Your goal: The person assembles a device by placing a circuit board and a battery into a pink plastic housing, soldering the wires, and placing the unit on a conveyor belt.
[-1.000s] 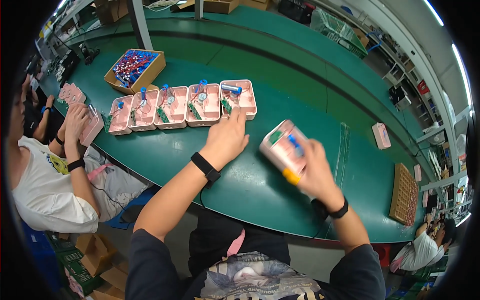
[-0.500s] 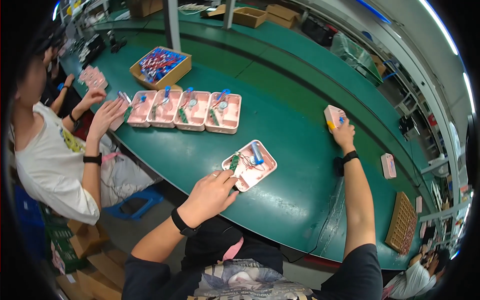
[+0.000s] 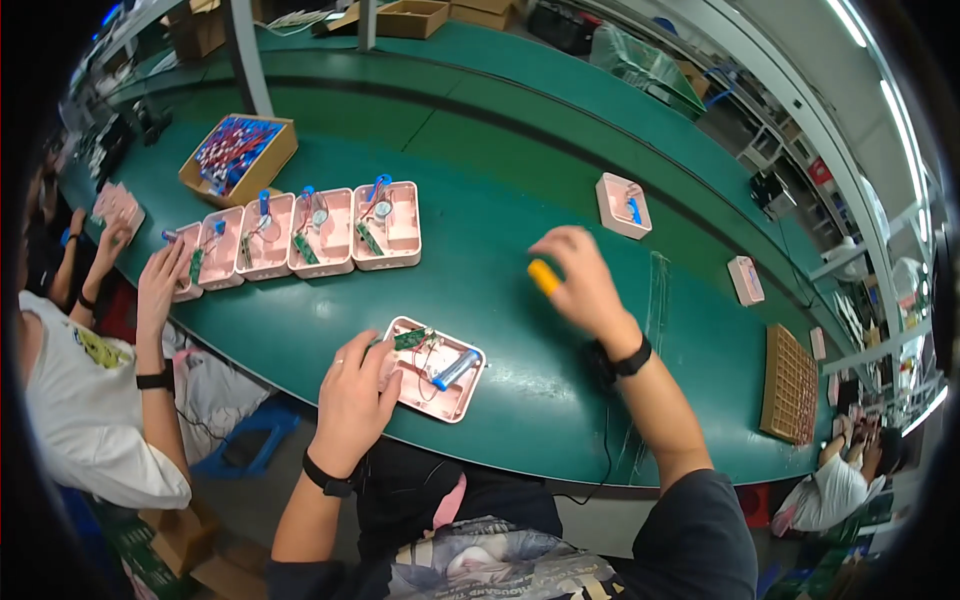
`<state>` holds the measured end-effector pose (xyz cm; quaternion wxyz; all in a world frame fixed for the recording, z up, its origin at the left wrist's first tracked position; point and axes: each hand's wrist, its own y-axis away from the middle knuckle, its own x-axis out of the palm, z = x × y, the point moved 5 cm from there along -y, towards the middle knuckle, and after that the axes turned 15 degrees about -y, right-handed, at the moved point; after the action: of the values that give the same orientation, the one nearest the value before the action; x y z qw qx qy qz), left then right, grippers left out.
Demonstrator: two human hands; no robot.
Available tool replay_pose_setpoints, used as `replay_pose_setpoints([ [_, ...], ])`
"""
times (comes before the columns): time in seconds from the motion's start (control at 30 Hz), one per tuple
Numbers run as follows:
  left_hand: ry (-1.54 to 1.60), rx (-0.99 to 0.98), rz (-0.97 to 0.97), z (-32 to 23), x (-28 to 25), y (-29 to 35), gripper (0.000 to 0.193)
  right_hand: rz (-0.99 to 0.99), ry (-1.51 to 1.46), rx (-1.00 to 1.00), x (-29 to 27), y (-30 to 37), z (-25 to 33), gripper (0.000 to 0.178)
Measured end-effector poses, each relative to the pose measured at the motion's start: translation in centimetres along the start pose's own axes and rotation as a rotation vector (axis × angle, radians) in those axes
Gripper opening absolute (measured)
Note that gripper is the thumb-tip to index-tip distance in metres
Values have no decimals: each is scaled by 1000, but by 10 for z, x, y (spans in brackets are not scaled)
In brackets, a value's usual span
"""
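In front of me on the green table lies an open pink plastic shell [image 3: 430, 398]. Inside it sit a blue-and-silver battery cell [image 3: 457, 370], thin wires and a small green circuit board [image 3: 412, 340]. My left hand [image 3: 350, 405] grips the shell's left end, fingers near the board and thumb at the near side. Over the table to the right, my right hand [image 3: 585, 285] is closed on a yellow rod-like piece [image 3: 543, 277]. It is blurred, and the fingers hide part of the piece. Beyond that hand lies another pink shell [image 3: 610, 210] with a blue part in it.
Several pink shells [image 3: 385, 250] with boards and wires stand in a row at left, a co-worker's hand [image 3: 160, 285] at its end. Behind them is a cardboard box [image 3: 262, 170] of red and blue parts. A gridded brown tray [image 3: 785, 385] lies at far right.
My right hand has drawn back from the far pink shell, carrying the yellow piece toward me. The near shell has turned under my left hand. The whole view has shifted.
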<state>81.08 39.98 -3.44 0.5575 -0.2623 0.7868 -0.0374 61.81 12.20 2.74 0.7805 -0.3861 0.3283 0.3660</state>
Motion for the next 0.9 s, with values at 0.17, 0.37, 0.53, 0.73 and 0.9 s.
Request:
replay_pose_setpoints([
  [0.17,82,6,109,16,1,8,42,-179,195,452,-33,25,-118,31],
  [0.37,113,6,137,21,-2,4,47,-265,312,423,-46,14,-162,32],
  [0.53,125,-35,138,24,2,-1,48,114,-124,102,5,9,-39,34],
  [0.73,167,-21,150,27,8,-14,43,522,-414,-168,88,13,101,33],
  [0.9,253,-54,272,32,13,-31,38,544,-321,-300,90,7,101,35],
])
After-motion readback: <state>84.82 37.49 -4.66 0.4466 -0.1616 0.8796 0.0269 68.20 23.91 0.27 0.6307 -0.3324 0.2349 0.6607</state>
